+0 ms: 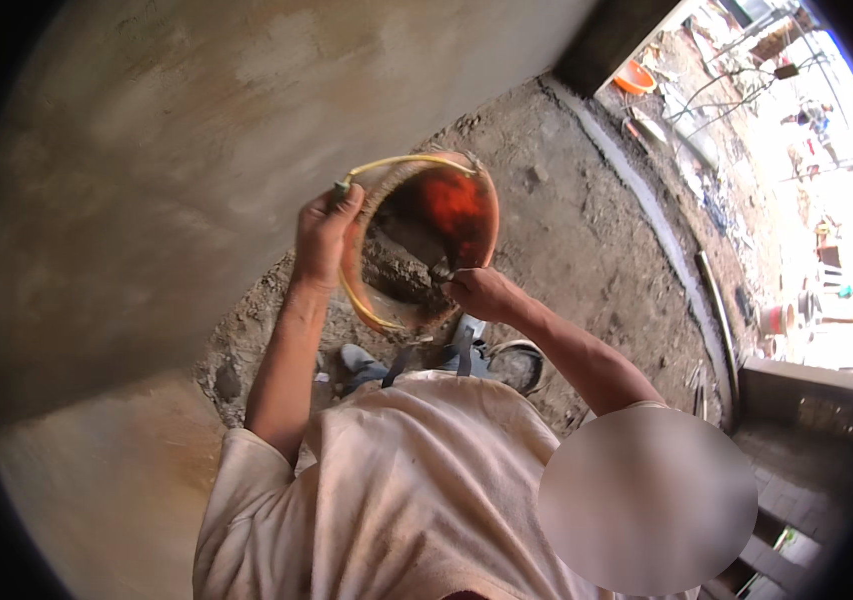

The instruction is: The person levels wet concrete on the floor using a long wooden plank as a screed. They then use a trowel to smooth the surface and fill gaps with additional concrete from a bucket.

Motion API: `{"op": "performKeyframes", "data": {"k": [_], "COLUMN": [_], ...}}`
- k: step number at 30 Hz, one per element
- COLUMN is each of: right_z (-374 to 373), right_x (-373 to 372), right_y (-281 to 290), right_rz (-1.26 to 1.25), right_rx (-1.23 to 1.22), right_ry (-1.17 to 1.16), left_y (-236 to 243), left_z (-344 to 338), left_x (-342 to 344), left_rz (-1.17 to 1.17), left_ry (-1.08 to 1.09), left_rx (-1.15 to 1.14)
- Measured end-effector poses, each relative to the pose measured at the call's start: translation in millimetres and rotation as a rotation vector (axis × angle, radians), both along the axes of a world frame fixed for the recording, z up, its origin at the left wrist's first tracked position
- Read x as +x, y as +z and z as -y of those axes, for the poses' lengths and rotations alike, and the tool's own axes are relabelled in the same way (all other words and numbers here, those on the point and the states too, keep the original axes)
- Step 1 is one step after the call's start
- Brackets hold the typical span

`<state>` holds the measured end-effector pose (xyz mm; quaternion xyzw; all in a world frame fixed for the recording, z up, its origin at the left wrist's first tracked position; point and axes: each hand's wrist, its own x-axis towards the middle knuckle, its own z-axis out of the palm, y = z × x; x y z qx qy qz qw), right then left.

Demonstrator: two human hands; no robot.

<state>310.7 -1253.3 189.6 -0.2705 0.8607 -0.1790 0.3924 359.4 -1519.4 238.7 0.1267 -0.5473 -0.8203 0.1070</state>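
Observation:
An orange bucket [495, 215] is held up in front of me, tilted so that its mouth faces me. Wet grey mortar [397, 268] lies inside and coats the walls. My left hand [327, 235] is closed round the green grip on the bucket's yellow handle [402, 160], at the left rim. At the lower right of the mouth, my right hand [487, 293] makes a fist. A small grey end of a hand tool [441, 271] pokes from its fingers into the bucket; the rest of the tool is hidden.
A smeared, plastered wall [167, 180] rises close on my left. Rough dirt ground [587, 240] lies below, crossed by a pale grey strip [637, 185]. A round container [519, 366] stands by my feet. Outside at upper right are an orange basin [635, 78] and scattered debris.

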Motion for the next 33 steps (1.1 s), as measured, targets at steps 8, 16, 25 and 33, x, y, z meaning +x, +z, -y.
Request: {"op": "performKeyframes", "data": {"k": [8,16,25,33], "right_z": [140,145,124,183], "right_x": [110,93,-18,-135], "right_y": [-54,-194,-431,-608], "right_rz": [0.701,0.582,0.434,-0.016], "right_rx": [-0.277,-0.318,-0.068,-0.077], "right_ry": [-0.357,-0.286,-0.395,-0.583], "left_y": [-114,-292,-519,-662], "left_z": [115,184,202,225], "left_x": [125,152,130,104], "left_rz": [0.289,0.66,0.71,0.67], "left_ry": [0.192,0.316,0.521,0.579], "left_rx": [0.024,0.119,0.15,0.124]}}
